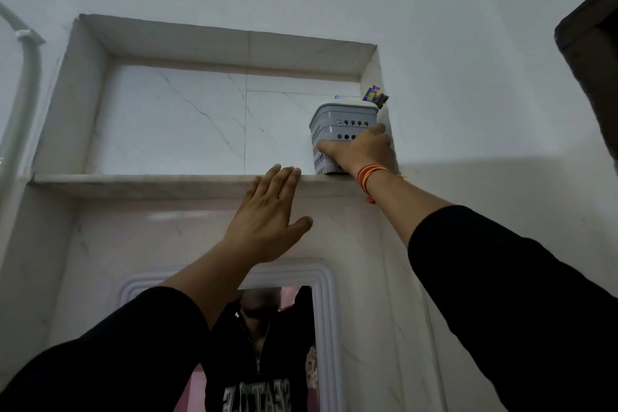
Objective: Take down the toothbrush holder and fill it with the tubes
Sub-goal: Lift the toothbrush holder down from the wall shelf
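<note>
A grey-blue toothbrush holder (pixel 337 122) with rows of round holes stands at the right end of a marble wall niche, on its ledge (pixel 150 181). A purple and green brush head (pixel 375 94) sticks up behind its rim. My right hand (pixel 359 150) wraps around the holder's lower front, fingers closed on it; an orange thread is tied at the wrist. My left hand (pixel 267 221) is flat and open against the wall below the ledge, fingertips touching the ledge's edge. No tubes are in view.
A white-framed mirror (pixel 321 328) hangs below the niche and reflects a person in a dark top. A white pipe (pixel 28 77) runs down the left wall. A dark object (pixel 592 53) juts in at the upper right.
</note>
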`<action>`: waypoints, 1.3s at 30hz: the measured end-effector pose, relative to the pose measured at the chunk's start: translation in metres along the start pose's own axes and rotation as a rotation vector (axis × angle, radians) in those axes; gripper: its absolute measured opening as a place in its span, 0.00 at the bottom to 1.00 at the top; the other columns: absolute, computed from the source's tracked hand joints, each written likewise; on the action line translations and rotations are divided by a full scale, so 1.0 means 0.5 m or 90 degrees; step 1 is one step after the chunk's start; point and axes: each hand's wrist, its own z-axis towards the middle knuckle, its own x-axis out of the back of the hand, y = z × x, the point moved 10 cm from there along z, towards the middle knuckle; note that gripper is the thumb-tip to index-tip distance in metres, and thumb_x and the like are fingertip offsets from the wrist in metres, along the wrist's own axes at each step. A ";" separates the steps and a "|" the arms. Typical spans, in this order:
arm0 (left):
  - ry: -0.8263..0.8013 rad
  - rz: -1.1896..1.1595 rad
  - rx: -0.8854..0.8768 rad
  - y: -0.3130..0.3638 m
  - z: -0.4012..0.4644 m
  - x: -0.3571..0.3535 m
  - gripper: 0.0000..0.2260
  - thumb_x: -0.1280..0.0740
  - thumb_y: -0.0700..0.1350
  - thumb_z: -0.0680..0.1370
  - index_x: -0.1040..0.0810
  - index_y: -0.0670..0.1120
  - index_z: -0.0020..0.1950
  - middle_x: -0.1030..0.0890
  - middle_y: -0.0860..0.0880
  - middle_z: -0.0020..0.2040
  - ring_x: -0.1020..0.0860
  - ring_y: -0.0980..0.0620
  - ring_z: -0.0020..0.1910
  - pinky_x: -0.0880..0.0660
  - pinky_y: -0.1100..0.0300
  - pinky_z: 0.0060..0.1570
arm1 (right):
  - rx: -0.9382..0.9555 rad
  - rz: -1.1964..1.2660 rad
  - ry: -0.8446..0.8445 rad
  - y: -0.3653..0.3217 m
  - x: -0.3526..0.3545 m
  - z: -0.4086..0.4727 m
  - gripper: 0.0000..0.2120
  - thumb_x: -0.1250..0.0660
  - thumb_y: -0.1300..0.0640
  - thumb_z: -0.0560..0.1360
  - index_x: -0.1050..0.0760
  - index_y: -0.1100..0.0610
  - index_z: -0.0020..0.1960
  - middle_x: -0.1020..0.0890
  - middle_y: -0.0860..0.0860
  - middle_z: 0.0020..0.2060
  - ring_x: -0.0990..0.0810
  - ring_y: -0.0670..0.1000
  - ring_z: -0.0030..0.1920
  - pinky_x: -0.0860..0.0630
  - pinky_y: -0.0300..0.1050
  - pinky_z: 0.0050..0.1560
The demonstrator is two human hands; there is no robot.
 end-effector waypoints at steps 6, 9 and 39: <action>-0.015 -0.187 0.020 -0.001 -0.018 0.042 0.30 0.43 0.57 0.83 0.46 0.49 0.82 0.46 0.51 0.83 0.54 0.55 0.82 0.51 0.54 0.79 | 0.068 0.033 -0.010 -0.053 0.057 -0.052 0.52 0.23 0.34 0.56 0.38 0.58 0.70 0.28 0.56 0.63 0.24 0.56 0.60 0.30 0.45 0.46; 0.016 -0.252 0.063 -0.012 -0.049 0.075 0.24 0.41 0.53 0.83 0.38 0.49 0.79 0.38 0.49 0.80 0.43 0.52 0.80 0.42 0.54 0.75 | 0.085 0.066 -0.030 -0.078 0.085 -0.088 0.53 0.22 0.34 0.56 0.39 0.58 0.70 0.29 0.56 0.63 0.25 0.56 0.61 0.29 0.47 0.50; -0.748 -0.360 0.296 0.165 -1.154 -0.481 0.10 0.29 0.41 0.73 0.14 0.45 0.53 0.13 0.47 0.52 0.16 0.49 0.51 0.21 0.59 0.56 | -0.335 0.033 -0.231 0.729 0.099 -1.210 0.60 0.12 0.53 0.44 0.39 0.52 0.69 0.23 0.49 0.60 0.21 0.48 0.56 0.21 0.35 0.55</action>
